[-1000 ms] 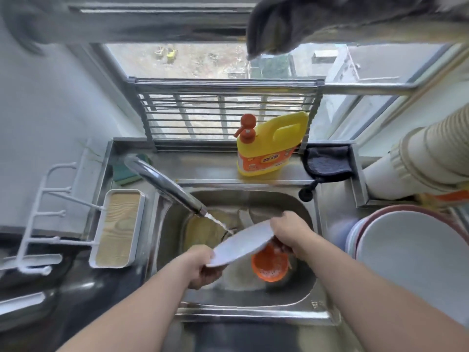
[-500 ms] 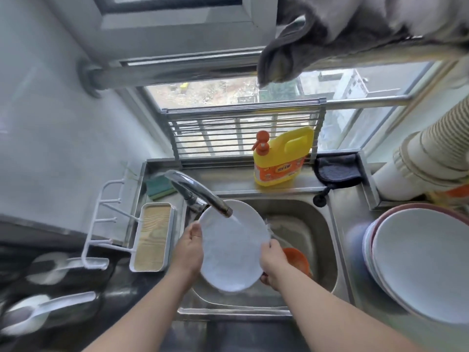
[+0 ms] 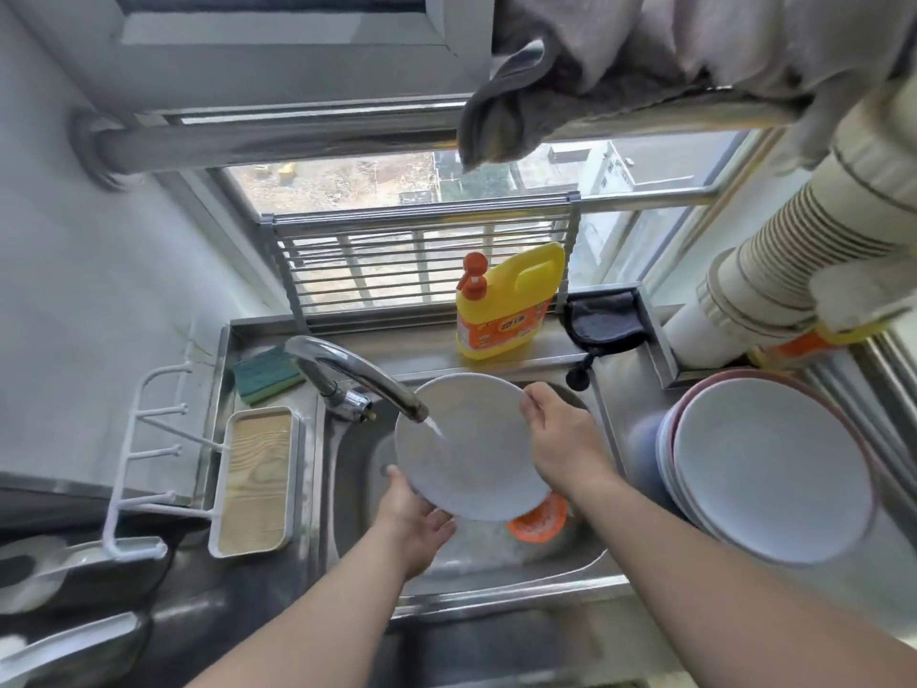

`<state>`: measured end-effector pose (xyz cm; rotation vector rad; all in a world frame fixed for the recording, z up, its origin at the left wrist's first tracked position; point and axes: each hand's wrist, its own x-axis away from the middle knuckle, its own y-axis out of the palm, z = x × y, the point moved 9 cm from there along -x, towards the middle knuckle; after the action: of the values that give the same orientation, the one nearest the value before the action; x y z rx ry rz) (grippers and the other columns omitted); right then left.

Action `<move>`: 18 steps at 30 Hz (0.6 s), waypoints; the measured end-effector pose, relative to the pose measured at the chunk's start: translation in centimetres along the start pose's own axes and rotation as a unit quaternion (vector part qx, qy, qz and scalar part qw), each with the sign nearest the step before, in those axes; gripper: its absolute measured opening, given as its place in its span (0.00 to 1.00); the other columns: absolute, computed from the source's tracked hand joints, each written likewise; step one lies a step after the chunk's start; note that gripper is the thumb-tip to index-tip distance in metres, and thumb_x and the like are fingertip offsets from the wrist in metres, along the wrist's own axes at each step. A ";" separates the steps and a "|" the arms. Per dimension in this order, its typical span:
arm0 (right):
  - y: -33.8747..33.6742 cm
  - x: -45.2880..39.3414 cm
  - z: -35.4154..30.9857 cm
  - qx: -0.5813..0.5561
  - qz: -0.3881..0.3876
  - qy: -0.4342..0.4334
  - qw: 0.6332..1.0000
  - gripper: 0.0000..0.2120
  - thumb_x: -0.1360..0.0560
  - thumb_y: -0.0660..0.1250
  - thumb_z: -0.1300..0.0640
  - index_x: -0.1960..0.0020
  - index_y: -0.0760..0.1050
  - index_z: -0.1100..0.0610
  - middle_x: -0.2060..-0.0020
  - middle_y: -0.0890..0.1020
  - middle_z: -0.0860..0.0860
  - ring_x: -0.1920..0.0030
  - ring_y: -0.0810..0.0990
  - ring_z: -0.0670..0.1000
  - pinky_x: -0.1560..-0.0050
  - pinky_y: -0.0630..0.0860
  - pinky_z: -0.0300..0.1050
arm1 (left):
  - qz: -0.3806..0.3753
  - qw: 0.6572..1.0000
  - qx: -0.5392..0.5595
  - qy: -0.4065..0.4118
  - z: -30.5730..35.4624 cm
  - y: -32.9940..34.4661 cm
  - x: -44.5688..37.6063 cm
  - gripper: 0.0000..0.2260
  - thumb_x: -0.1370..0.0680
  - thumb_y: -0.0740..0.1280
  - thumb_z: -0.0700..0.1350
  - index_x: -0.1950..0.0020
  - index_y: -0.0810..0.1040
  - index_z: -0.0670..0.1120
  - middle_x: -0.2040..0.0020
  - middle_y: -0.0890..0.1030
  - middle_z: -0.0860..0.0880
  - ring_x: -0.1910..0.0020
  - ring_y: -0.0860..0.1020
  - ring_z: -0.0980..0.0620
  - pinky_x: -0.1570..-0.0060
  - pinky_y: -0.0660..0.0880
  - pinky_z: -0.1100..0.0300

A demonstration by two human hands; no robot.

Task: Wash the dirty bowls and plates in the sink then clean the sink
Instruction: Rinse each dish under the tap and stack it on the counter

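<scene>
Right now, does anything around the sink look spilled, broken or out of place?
Nothing stands out. Both hands, left hand and right hand, hold the white plate under the running faucet, and the water falls into the sink. The detergent bottle stands upright.

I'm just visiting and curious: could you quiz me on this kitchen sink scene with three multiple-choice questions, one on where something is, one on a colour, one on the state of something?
1. Where does the green-and-yellow sponge lie?
A. In the basin
B. On the steel ledge left of the chrome tap
C. On the stacked bowls

2. What colour is the pump on the yellow detergent jug?
A. Orange
B. Blue
C. White

3. What is the tap doing?
A. Off
B. Dripping onto the sponge
C. Running onto the round white plate

Answers: 1 B, it sits beside the tap's base. 2 A, the pump is orange. 3 C, a stream hits the plate, held by the left hand and right hand.
</scene>
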<state>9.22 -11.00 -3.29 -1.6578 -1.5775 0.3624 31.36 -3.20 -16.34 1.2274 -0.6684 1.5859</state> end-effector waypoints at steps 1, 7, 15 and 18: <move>-1.0 0.0 -0.1 0.035 0.014 -0.019 0.999 0.14 0.13 0.54 0.43 0.47 0.73 0.49 0.57 0.81 0.50 0.57 0.75 0.56 0.57 0.73 0.54 | -0.006 1.000 0.017 -0.016 -0.5 1.1 -0.1 0.37 0.17 0.46 0.71 0.19 0.68 0.48 0.24 0.74 0.41 0.24 0.71 0.38 0.21 0.61 0.43; -4.3 -0.7 2.8 0.101 0.024 0.041 0.994 0.14 0.13 0.54 0.47 0.51 0.72 0.52 0.50 0.83 0.59 0.48 0.78 0.64 0.55 0.67 0.53 | -0.033 0.997 -0.032 -0.059 -3.8 4.3 -0.3 0.33 0.17 0.47 0.72 0.42 0.80 0.47 0.48 0.87 0.45 0.53 0.84 0.45 0.57 0.80 0.53; 4.0 1.2 12.8 0.002 -0.101 0.286 0.953 0.13 0.22 0.57 0.56 0.46 0.77 0.59 0.47 0.80 0.62 0.51 0.82 0.63 0.52 0.85 0.63 | 0.016 0.993 -0.113 0.019 0.0 -0.6 1.0 0.16 0.16 0.60 0.58 0.40 0.82 0.51 0.55 0.86 0.48 0.64 0.80 0.50 0.70 0.72 0.65; 7.7 3.1 11.4 -0.039 -0.134 0.293 0.946 0.13 0.19 0.54 0.55 0.45 0.76 0.59 0.51 0.80 0.61 0.59 0.81 0.62 0.66 0.81 0.50 | 0.054 0.973 -0.198 0.109 4.3 -2.9 2.0 0.16 0.17 0.57 0.55 0.44 0.81 0.48 0.60 0.79 0.45 0.69 0.73 0.48 0.70 0.66 0.62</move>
<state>7.39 -3.44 -15.05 -1.4022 -1.3365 -0.3176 35.66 -5.15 -13.44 0.7243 -0.8690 1.5531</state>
